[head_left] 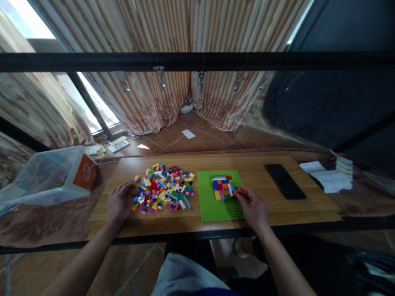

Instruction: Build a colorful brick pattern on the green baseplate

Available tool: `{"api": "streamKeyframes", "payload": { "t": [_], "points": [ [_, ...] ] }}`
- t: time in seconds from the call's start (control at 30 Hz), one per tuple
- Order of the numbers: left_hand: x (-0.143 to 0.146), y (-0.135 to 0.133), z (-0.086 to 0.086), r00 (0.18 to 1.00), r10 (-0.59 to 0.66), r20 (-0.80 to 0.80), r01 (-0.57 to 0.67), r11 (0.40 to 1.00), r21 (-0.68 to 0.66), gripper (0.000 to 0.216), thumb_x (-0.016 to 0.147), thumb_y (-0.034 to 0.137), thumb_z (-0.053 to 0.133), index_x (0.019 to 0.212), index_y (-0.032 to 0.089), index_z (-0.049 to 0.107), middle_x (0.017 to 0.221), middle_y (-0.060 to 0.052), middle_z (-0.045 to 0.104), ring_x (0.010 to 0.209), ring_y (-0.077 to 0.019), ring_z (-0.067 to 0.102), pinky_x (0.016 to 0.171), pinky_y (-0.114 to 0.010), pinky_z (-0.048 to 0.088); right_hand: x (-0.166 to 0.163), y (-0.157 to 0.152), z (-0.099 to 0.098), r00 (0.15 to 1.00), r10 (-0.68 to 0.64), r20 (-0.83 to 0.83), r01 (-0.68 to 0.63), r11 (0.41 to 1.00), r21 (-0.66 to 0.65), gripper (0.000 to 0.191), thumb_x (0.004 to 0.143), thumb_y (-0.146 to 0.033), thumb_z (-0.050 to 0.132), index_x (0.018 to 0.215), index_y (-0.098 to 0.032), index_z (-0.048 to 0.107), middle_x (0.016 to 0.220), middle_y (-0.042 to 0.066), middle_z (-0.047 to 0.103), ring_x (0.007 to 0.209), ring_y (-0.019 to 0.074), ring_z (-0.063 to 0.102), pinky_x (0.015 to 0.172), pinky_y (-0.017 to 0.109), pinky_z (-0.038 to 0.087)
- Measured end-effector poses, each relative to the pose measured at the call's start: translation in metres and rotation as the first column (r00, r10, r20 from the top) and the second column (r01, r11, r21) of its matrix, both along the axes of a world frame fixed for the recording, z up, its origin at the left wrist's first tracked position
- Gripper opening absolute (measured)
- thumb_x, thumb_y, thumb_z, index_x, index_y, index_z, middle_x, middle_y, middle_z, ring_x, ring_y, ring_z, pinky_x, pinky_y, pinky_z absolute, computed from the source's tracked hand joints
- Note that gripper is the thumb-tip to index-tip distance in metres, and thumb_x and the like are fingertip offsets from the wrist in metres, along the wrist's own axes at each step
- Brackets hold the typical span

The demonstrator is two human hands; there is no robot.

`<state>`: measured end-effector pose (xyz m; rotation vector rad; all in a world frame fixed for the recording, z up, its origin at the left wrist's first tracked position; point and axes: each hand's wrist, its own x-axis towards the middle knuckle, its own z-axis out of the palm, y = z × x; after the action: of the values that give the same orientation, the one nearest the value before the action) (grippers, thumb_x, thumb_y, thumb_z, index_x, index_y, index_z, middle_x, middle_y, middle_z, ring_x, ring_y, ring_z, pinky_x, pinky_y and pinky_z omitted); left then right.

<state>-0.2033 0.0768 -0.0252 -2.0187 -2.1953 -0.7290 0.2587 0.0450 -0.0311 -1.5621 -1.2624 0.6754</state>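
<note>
A green baseplate (216, 205) lies on the wooden table (262, 164). On it sits a small block of stacked coloured bricks (224, 187). My right hand (253, 207) rests on the plate's right side, with its fingertips pinched at the block's lower right corner; what they hold is too small to make out. A heap of loose coloured bricks (163, 189) lies left of the plate. My left hand (119, 202) rests at the heap's left edge with curled fingers touching the outer bricks.
A black phone (285, 181) lies right of the plate. A clear plastic tub (37, 176) with an orange box (85, 172) stands at the left. White papers (327, 176) lie at the right. A black bar (197, 61) crosses overhead.
</note>
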Motion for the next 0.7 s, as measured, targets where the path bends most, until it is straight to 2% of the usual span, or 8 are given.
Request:
{"api": "streamKeyframes", "payload": {
  "t": [0.23,0.5,0.7],
  "points": [
    [0.0007,0.0,-0.0005,1.0,0.001,-0.016,-0.001,1.0,0.009,0.038,0.084,0.015,0.037,0.107,0.016,0.067,0.115,-0.01,0.068,0.103,-0.0271,0.061,0.096,-0.041,0.047,-0.0053,-0.0014,0.0015,0.998,-0.028,0.057,0.028,1.0,-0.001,0.046,0.082,-0.042,0.057,0.12,-0.017,0.062,0.102,0.014,0.073,0.092,0.0242,0.069,0.088,0.046,0.052],
    [0.0032,-0.0013,0.0003,1.0,0.006,-0.006,-0.005,0.999,0.032,0.037,0.083,0.014,0.038,0.105,0.017,0.068,0.114,-0.01,0.069,0.103,-0.0271,0.061,0.095,-0.041,0.048,-0.0079,-0.0031,0.0061,0.976,-0.055,0.212,0.059,0.998,-0.014,0.046,0.081,-0.041,0.055,0.117,-0.015,0.064,0.101,0.015,0.074,0.091,0.0258,0.07,0.088,0.046,0.053],
    [0.0027,-0.0007,-0.0012,1.0,-0.018,0.003,0.018,0.999,0.051,0.036,0.083,0.014,0.038,0.104,0.016,0.068,0.112,-0.01,0.069,0.101,-0.0265,0.062,0.094,-0.04,0.048,-0.0052,-0.0032,0.0045,0.982,-0.02,0.19,0.03,0.998,-0.049,0.049,0.079,-0.041,0.057,0.12,-0.015,0.061,0.101,0.014,0.074,0.086,0.0246,0.07,0.084,0.045,0.054]
  ]
}}
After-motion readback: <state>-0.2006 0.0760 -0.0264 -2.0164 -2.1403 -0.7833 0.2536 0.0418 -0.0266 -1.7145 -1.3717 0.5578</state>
